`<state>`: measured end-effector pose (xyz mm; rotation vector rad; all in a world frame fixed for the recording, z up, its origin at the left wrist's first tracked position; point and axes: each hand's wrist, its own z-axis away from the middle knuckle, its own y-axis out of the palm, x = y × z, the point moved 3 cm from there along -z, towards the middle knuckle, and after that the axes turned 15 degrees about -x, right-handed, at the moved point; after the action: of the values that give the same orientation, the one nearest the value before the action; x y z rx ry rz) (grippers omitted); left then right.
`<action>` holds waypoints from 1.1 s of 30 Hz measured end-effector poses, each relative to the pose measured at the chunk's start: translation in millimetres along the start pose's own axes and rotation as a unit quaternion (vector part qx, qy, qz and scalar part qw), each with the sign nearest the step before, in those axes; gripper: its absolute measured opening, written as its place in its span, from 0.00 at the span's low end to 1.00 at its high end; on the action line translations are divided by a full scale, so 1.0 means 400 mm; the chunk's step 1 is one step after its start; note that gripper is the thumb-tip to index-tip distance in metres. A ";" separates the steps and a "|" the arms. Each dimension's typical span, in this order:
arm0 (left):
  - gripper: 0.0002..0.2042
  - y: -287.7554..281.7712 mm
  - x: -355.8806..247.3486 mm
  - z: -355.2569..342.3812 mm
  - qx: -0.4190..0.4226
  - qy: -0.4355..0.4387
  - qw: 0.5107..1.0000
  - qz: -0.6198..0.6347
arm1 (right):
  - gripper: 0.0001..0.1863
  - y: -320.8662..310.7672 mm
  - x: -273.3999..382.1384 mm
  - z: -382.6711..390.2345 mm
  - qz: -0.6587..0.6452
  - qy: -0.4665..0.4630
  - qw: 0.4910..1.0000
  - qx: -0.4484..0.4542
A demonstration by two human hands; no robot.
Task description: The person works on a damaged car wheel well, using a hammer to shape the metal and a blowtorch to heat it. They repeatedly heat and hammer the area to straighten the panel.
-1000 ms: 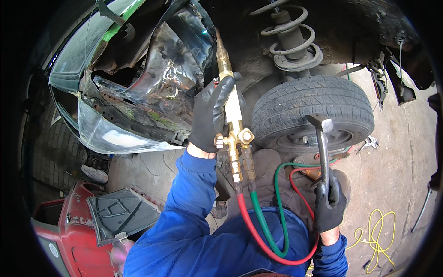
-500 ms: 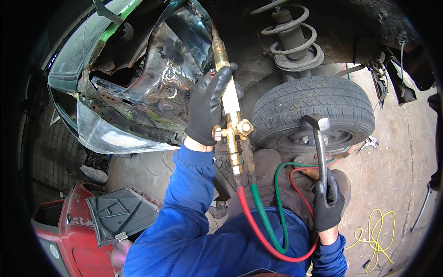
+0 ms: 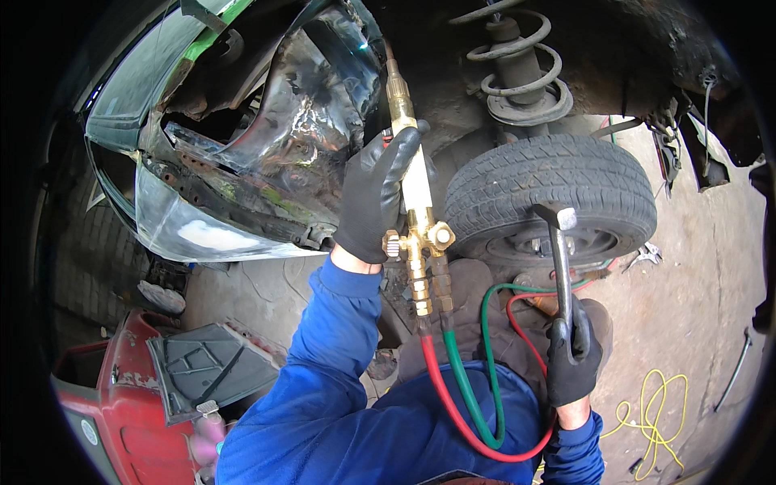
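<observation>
Brass is what the left hand (image 3: 376, 194) holds: a gas welding torch (image 3: 416, 202), gloved fingers wrapped tight round its barrel, its tip raised to the torn, scorched sheet-metal panel (image 3: 283, 145) of the car body at far left, where a small bright point shows at the nozzle. The step in hand looks like heating the damaged panel; the right hand (image 3: 572, 356), also gloved, is closed round the handle of a hammer (image 3: 560, 259) held upright and near, so the next move probably calls for keeping the flame steady on one spot and bringing the hammer across to it. Red and green hoses (image 3: 461, 380) trail from the torch over the blue sleeves and lap. In the way stand the tyre (image 3: 550, 190), right of the torch, and the coil spring strut (image 3: 517, 73) above it. A yellow cord (image 3: 655, 412) lies on the concrete at right; a red car panel (image 3: 129, 372) sits near left.
</observation>
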<state>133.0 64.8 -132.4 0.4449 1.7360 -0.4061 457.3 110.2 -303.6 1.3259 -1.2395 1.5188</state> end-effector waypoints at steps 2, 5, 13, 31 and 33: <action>0.24 -0.002 0.005 0.011 0.002 -0.010 1.000 0.008 | 0.25 -0.001 -0.002 0.001 0.008 -0.003 1.000 -0.001; 0.23 -0.004 0.007 0.020 0.011 0.008 1.000 -0.008 | 0.24 -0.002 -0.003 0.002 0.011 0.005 1.000 -0.002; 0.24 -0.008 0.028 0.040 0.009 -0.016 1.000 0.003 | 0.24 -0.011 0.008 0.002 0.001 0.044 0.999 0.015; 0.24 -0.007 0.037 0.094 -0.004 -0.029 0.999 -0.021 | 0.25 -0.020 0.008 -0.009 0.000 -0.026 1.000 0.006; 0.24 -0.007 0.036 0.099 0.001 -0.017 1.000 -0.025 | 0.25 -0.020 0.008 -0.010 -0.019 -0.038 0.999 0.002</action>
<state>162.4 43.8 -154.4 0.3943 1.7157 -0.4498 463.2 115.9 -299.2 1.4133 -1.2517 1.4588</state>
